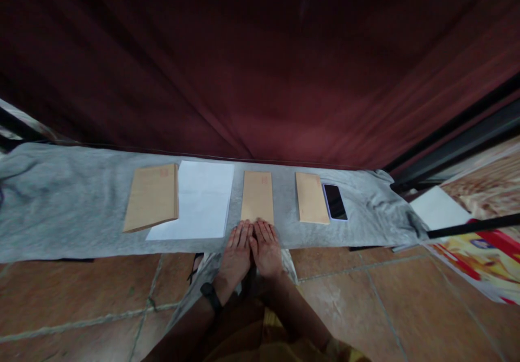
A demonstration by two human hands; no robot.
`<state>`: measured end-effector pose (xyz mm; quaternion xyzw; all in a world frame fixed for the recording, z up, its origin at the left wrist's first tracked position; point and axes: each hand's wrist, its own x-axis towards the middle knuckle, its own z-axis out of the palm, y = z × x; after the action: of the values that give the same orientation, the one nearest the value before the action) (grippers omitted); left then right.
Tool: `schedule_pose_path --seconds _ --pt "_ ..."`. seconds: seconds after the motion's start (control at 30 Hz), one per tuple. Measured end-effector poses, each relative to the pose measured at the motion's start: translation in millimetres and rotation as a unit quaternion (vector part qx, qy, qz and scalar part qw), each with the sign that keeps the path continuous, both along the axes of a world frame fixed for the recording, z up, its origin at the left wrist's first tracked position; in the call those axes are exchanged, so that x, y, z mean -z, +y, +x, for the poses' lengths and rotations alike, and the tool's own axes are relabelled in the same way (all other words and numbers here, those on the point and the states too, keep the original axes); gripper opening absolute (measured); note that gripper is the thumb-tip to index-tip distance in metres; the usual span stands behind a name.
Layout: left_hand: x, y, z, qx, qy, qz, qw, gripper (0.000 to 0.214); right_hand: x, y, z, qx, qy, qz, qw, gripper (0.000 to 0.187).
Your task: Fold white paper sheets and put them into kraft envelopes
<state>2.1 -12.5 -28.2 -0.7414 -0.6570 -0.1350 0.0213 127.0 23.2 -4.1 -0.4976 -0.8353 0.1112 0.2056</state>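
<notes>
A brown envelope lies upright in front of me on the grey cloth. Both of my hands rest flat on its near end, side by side and touching. My left hand has its fingers stretched out over the lower left corner. Over the lower right part lies my right hand, fingers also straight. The envelope's near edge is hidden beneath the hands. White paper sheets lie to the left, partly under a stack of brown envelopes. To the right sit more brown envelopes.
A phone with a dark screen lies beside the right-hand envelopes. The grey cloth covers a narrow surface. Behind it hangs a dark red curtain. Black bars and a colourful box stand at the right, above a tiled floor.
</notes>
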Motion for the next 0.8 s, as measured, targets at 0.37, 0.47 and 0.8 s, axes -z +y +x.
schedule_pose_path --seconds 0.37,0.47,0.8 --pt "-14.0 14 -6 -0.025 -0.13 0.053 0.99 0.042 11.8 0 27 0.065 -0.031 0.043 0.996 0.046" --pt "-19.8 30 -9 -0.067 -0.207 0.068 0.974 0.032 11.9 0 25 0.068 -0.029 0.045 0.996 0.046" --pt "-30.6 78 -20 -0.217 -0.351 -0.034 0.91 0.047 14.4 2 19 0.081 -0.002 0.064 0.995 0.045"
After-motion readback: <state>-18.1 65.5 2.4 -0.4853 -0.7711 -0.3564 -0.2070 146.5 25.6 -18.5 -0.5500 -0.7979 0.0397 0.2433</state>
